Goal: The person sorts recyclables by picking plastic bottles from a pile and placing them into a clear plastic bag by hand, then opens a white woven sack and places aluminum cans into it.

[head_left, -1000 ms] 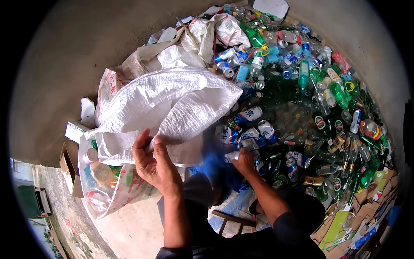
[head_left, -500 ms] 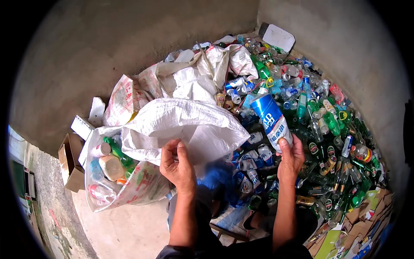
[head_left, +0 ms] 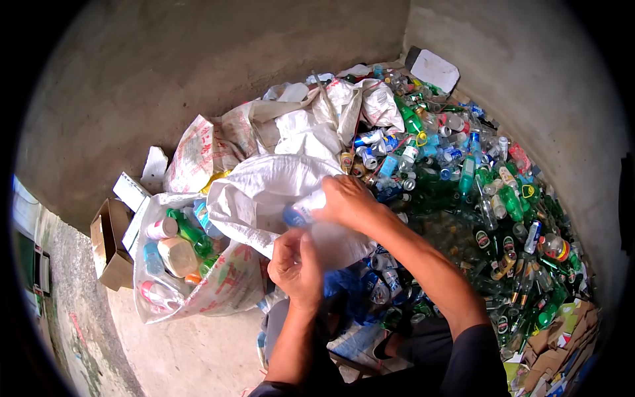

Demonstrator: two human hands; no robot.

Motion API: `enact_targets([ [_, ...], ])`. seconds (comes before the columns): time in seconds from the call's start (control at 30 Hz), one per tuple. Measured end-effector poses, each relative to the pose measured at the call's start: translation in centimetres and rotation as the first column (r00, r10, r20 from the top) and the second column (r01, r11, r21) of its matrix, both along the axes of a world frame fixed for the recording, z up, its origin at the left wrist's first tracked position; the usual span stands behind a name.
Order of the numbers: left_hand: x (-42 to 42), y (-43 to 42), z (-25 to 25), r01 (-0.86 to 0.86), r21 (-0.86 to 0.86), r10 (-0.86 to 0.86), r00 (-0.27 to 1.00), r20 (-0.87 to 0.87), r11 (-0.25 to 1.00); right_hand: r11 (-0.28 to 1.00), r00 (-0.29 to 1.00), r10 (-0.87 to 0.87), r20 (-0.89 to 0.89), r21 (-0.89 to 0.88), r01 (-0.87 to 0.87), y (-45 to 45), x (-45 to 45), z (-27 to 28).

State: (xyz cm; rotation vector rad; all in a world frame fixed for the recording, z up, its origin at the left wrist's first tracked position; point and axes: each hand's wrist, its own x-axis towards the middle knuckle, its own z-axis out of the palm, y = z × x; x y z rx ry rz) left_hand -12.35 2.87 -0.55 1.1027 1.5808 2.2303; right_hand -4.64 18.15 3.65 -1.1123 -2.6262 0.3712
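Observation:
A blue-and-white beer can (head_left: pixel 296 215), smeared by motion, lies inside the mouth of a white woven sack (head_left: pixel 246 188). My right hand (head_left: pixel 349 202) has reached over the sack's right side with its fingers closed around the can's pale end; the fingertips are partly hidden. At the sack's near rim, my left hand (head_left: pixel 296 268) is closed, thumb against bent fingers, pinching the edge. Left of that sack stands a clear plastic bag (head_left: pixel 218 291) filled with a green bottle (head_left: pixel 190 233), a cream jug (head_left: pixel 178 257) and other plastic containers.
A heap of bottles and cans (head_left: pixel 476 198) spreads across the right, with flattened cardboard (head_left: pixel 552 351) at its lower edge. More used sacks (head_left: pixel 205 149) lie against the back wall. An open cardboard box (head_left: pixel 112 245) stands at far left. Blue plastic (head_left: pixel 344 291) lies beneath my hands.
My right hand has swung left from above the heap, carrying the can into the white sack's mouth. My left hand has shifted slightly right and down.

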Motion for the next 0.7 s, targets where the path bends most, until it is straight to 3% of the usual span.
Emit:
enact_targets([
  [0.03,0.0,-0.1,0.2,-0.013,-0.005,0.013,1.0,0.013,1.0,0.999,0.998,-0.006,0.068,0.053,0.002,1.1,-0.8,-0.3],
  [0.1,0.3,-0.1,0.7,-0.035,-0.015,0.036,0.998,0.043,0.999,0.947,0.986,-0.163,0.019,0.283,0.151,2.9,-1.7,0.2],
  [0.13,0.4,0.0,0.9,-0.037,0.002,0.037,0.997,0.07,0.999,0.897,0.971,-0.2,-0.128,0.376,0.235,4.1,-1.7,0.2],
  [0.17,0.5,0.0,1.0,-0.03,-0.001,0.03,0.996,0.084,1.0,0.868,0.942,-0.233,-0.243,0.385,0.314,5.2,-1.8,0.2],
  [0.23,0.6,0.2,1.0,-0.021,-0.001,0.021,0.993,0.112,1.0,0.863,0.914,-0.29,-0.282,0.336,0.378,6.0,-2.0,-0.4],
  [0.3,0.8,0.3,1.1,-0.025,0.002,0.025,0.994,0.104,1.0,0.944,0.95,-0.243,-0.197,0.178,0.279,5.2,-2.2,-1.7],
  [0.37,0.9,0.5,1.3,-0.022,0.002,0.022,0.993,0.119,1.0,0.996,0.996,-0.084,-0.016,0.033,0.085,3.3,-2.4,-1.9],
  [0.53,0.9,0.5,2.2,-0.047,-0.019,0.05,0.983,0.175,0.999,0.999,0.994,0.038,0.106,-0.038,-0.034,1.7,-3.6,-3.1],
  [0.63,0.6,0.7,2.1,-0.07,-0.026,0.073,0.985,0.157,0.997,0.971,0.98,0.123,-0.158,0.222,-0.086,3.4,-4.7,-7.4],
  [0.7,0.6,0.9,2.8,-0.109,-0.005,0.108,0.982,0.156,0.994,0.99,0.941,0.129,-0.312,0.091,-0.106,2.8,-3.1,-6.0],
])
